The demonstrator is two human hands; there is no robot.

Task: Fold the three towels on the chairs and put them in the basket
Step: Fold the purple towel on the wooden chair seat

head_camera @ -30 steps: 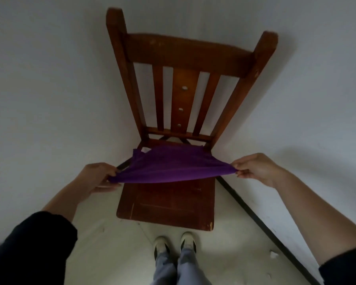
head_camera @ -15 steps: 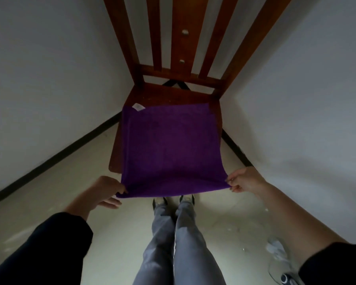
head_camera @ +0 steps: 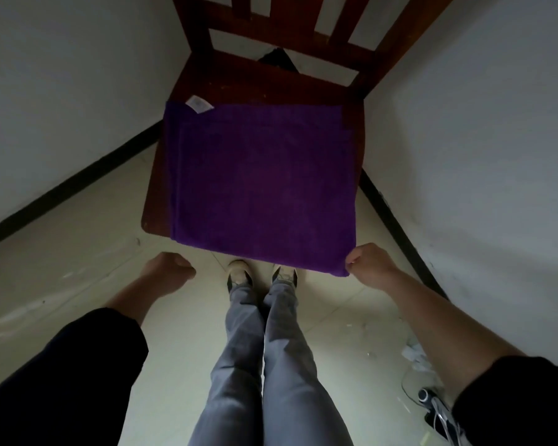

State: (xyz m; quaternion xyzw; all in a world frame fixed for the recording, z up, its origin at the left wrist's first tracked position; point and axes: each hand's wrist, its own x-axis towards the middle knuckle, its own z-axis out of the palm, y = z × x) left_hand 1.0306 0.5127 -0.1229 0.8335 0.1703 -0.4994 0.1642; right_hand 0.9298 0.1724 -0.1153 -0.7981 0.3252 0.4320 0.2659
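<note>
A purple towel (head_camera: 261, 188) lies spread flat over the seat of a brown wooden chair (head_camera: 239, 82), its front edge hanging just past the seat. A white label (head_camera: 198, 104) shows at its far left corner. My right hand (head_camera: 369, 263) pinches the towel's near right corner. My left hand (head_camera: 166, 273) is curled into a fist below the near left corner, apart from the cloth and holding nothing. No basket or other towel is in view.
The chair stands in a corner between two white walls with dark baseboards (head_camera: 78, 185). My legs and shoes (head_camera: 258, 278) are right in front of the seat. Cables and a small black device (head_camera: 432, 403) lie on the floor at the lower right.
The towel, held stretched in the air by both hands, has been lowered flat onto the seat. My left hand has let go of its corner and pulled back.
</note>
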